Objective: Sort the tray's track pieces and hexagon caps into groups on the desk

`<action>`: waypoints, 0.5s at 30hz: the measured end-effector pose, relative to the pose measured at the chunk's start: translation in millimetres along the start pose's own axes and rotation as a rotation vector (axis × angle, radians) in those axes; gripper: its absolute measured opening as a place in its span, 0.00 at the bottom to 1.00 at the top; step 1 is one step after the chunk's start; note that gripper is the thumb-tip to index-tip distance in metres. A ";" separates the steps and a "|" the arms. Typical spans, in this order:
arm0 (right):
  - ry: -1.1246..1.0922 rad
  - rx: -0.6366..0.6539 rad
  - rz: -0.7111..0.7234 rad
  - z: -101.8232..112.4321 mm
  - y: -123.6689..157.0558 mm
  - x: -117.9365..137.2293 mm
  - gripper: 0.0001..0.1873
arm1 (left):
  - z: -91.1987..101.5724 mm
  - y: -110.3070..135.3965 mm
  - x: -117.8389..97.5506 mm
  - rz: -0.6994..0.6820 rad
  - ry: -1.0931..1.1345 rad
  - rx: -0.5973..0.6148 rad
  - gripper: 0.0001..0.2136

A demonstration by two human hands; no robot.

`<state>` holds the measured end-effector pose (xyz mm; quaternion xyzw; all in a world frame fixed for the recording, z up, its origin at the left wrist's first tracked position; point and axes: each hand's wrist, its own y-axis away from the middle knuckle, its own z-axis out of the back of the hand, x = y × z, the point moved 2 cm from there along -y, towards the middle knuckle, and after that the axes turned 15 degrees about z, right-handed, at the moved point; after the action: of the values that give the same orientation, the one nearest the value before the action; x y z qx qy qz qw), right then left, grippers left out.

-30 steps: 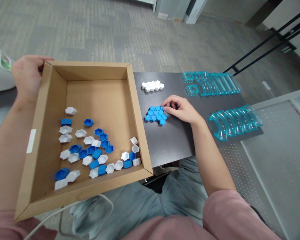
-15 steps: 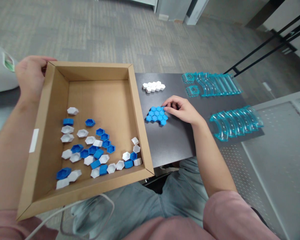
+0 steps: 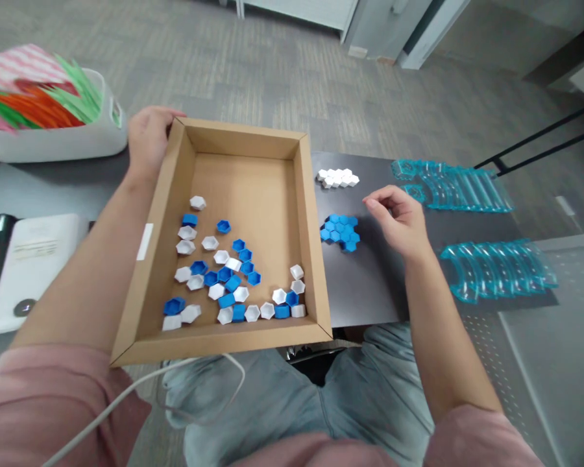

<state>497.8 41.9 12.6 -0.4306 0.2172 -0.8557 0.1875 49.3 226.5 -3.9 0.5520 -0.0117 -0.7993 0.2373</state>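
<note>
Grips box (image 3: 253, 194) at its upper-left corner with left hand (image 3: 148, 139), fingers closed over the rim. Holds it at centre-left of the frame, near edge over the lap, right wall just beside the left edge of the dark worktop (image 3: 370, 285). In the box's lower half: loose hexagons (image 3: 224, 279), blue and white mixed, most gathered toward the near wall. Upper half of its floor bare.

Hovers right hand (image 3: 399, 220) right of centre, just beside blue cluster (image 3: 339, 232), not touching it. Fingers loosely curled, half open, tips toward the cluster; nothing seen in them.

Blue cluster on the worktop, just right of the box wall, pieces packed edge to edge. Above it and apart, white cluster (image 3: 338, 177), packed likewise. Farther right, clear teal curved pieces in an upper row (image 3: 452, 188) and a lower row (image 3: 499, 269), the lower one near the worktop's right edge.

Upper left of the frame: white tub (image 3: 53, 139) with red, green and pink strips. Left edge: white device (image 3: 29, 259). Bottom: white cable (image 3: 175, 383) across grey trousers.
</note>
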 end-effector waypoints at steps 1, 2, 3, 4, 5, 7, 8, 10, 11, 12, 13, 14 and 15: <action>0.005 0.054 0.054 -8.1 -7.7 18.3 0.23 | -0.5 -2.7 1.1 -0.062 0.012 -0.005 0.24; 0.000 0.138 0.117 -19.2 -16.3 38.0 0.20 | -0.8 -5.3 2.3 -0.102 0.025 -0.011 0.23; -0.009 0.244 0.188 -33.3 -25.4 57.7 0.16 | -1.5 -7.7 3.6 -0.120 0.027 0.001 0.23; -0.011 0.371 0.267 -50.3 -34.5 76.1 0.13 | -2.1 -9.6 4.7 -0.124 0.025 0.015 0.23; 0.010 0.495 0.347 -69.2 -43.2 91.9 0.11 | -2.6 -11.1 5.4 -0.123 0.025 0.019 0.22; 0.093 0.647 0.484 -109.3 -59.7 113.0 0.10 | -3.5 -12.5 5.7 -0.121 0.029 0.022 0.21; 0.136 0.698 0.537 -129.2 -66.8 118.5 0.10 | -3.8 -12.5 5.6 -0.120 0.040 0.020 0.20; 0.236 0.779 0.596 -165.2 -77.8 121.7 0.10 | -4.5 -11.3 5.1 -0.115 0.078 0.027 0.20; 0.282 0.816 0.611 -179.8 -81.7 121.2 0.09 | -4.7 -10.2 4.7 -0.112 0.103 0.033 0.19; 0.319 0.850 0.621 -191.3 -84.8 120.3 0.08 | -4.8 -8.9 4.0 -0.110 0.127 0.043 0.18; 0.345 0.878 0.628 -199.3 -87.2 119.6 0.07 | -4.6 -7.2 2.9 -0.108 0.149 0.050 0.17; 0.352 0.896 0.636 -203.4 -89.4 119.6 0.06 | -4.0 -5.4 1.4 -0.106 0.170 0.052 0.17; 0.338 0.902 0.642 -203.4 -91.4 120.1 0.06 | -3.2 -3.5 -0.3 -0.095 0.193 0.049 0.17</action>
<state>252.1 100.0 31.3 -0.0783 -0.0223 -0.8208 0.5654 51.0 230.5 -5.8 0.6318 0.0178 -0.7523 0.1857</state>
